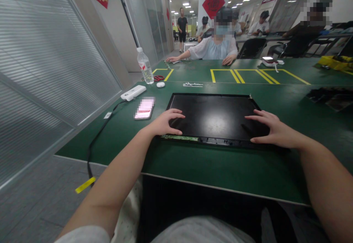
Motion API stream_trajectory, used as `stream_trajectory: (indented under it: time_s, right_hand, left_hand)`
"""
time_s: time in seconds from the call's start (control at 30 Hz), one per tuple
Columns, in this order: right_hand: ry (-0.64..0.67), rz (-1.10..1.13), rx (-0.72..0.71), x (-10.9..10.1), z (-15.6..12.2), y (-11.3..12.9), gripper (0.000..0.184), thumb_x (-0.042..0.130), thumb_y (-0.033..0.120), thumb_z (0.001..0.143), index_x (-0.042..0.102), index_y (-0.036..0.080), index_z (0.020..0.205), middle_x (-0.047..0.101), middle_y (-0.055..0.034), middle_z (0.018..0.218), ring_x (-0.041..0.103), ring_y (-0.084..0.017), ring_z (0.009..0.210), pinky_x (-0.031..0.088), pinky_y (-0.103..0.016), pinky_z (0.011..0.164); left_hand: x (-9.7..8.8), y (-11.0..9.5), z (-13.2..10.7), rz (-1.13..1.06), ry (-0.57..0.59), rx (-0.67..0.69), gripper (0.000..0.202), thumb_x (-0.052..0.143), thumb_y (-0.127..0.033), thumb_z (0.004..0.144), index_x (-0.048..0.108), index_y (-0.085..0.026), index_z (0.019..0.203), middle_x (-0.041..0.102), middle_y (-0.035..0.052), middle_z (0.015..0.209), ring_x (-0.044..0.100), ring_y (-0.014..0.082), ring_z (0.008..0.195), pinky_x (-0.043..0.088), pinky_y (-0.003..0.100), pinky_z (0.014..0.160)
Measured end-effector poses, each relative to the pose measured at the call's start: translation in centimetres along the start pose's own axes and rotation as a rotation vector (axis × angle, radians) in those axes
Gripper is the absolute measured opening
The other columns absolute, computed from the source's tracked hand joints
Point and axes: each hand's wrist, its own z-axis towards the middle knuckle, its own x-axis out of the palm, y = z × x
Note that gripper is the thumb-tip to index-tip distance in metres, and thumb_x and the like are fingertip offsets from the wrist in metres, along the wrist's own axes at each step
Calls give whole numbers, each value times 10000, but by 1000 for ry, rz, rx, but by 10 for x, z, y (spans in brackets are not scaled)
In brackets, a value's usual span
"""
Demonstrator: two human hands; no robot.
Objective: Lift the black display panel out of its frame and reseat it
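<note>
A dark flat display panel (212,114) lies face up on the green table before me, its screen reflecting a bright patch of light. Along its near edge runs a narrow green circuit board (180,138), on the left part. My left hand (168,122) is at the panel's left side, thumb and fingers apart over the edge. At the right side is my right hand (266,127), its fingers spread over the frame. Both hands look empty; whether the palms press on the frame is hidden.
Left of the panel lie a phone (145,108), a white power bank (134,93) with a black cable, and a white earbud case (160,84). A water bottle (145,66) and red scissors (158,77) stand farther back. Thin white pieces (193,84) lie behind the panel. A person (217,48) sits opposite.
</note>
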Motion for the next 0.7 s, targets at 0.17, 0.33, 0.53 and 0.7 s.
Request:
stream_trajectory:
  time_s: [0.17, 0.33, 0.53, 0.7]
  right_hand:
    - [-45, 29, 6, 0, 1, 1, 802, 784, 619, 649, 611, 371, 1392, 449, -96, 1597, 335, -400, 1503, 302, -623, 1206]
    - [-200, 102, 72, -3, 7, -5, 652, 653, 653, 740, 685, 272, 1268, 605, -126, 1430, 556, -365, 1322, 463, -557, 1092]
    - [-216, 83, 518, -6, 13, -15, 551, 676, 507, 706, 728, 237, 1184, 729, -118, 1144, 697, -296, 895, 567, -454, 809]
    - [-231, 229, 619, -4, 15, -23, 504, 672, 440, 696, 723, 234, 1152, 747, -105, 1136, 697, -293, 1018, 564, -411, 822]
  left_hand:
    - [2, 2, -1, -6, -41, 5, 570, 832, -489, 729, 722, -256, 1238, 578, 124, 1430, 557, 329, 1333, 419, 484, 1155]
    - [0, 6, 0, 53, -256, -70, 404, 630, -454, 904, 730, -184, 1188, 619, 148, 1347, 595, 293, 1277, 428, 458, 1144]
    - [-6, 21, 1, 252, -385, -391, 449, 606, -348, 895, 688, -113, 1269, 651, 178, 1315, 567, 330, 1300, 411, 476, 1155]
    - [-5, 31, 2, 343, -267, -551, 482, 562, -357, 915, 698, -58, 1268, 631, 228, 1357, 550, 356, 1331, 396, 450, 1167]
